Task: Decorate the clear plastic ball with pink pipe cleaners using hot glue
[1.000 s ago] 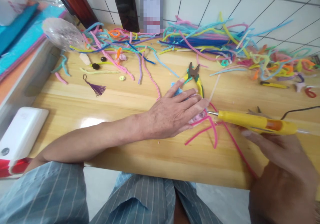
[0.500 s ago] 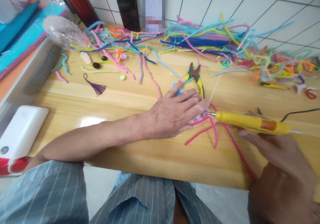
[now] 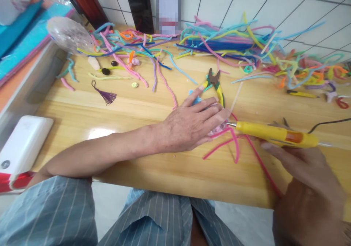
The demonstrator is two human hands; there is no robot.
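Note:
My left hand (image 3: 193, 123) lies flat with fingers stretched out, pressing on a pale pink, fuzzy pipe-cleaner piece (image 3: 216, 131) that it mostly hides. A blue fuzzy bit (image 3: 195, 99) shows by its index finger. My right hand (image 3: 301, 169), partly blurred, is closed around a yellow hot glue gun (image 3: 274, 133). The glue gun's metal tip points left and reaches the pink piece beside my left fingertips. Bright pink pipe cleaners (image 3: 234, 145) spread out below the tip. Pliers (image 3: 215, 83) with yellow-green handles lie just beyond my left fingers, jaws apart.
Heaped pipe cleaners (image 3: 219, 43) line the tiled wall. A purple tassel (image 3: 108, 96), black pompoms (image 3: 105, 71) and a yellow cutter (image 3: 303, 94) lie about. At left are a white power bank (image 3: 26, 143) and a plastic bin (image 3: 33, 78). A black cord (image 3: 329, 122) runs right.
Almost nothing differs. Both hands, the glue gun and the pink piece hold the same places; the camera view has shifted very slightly.

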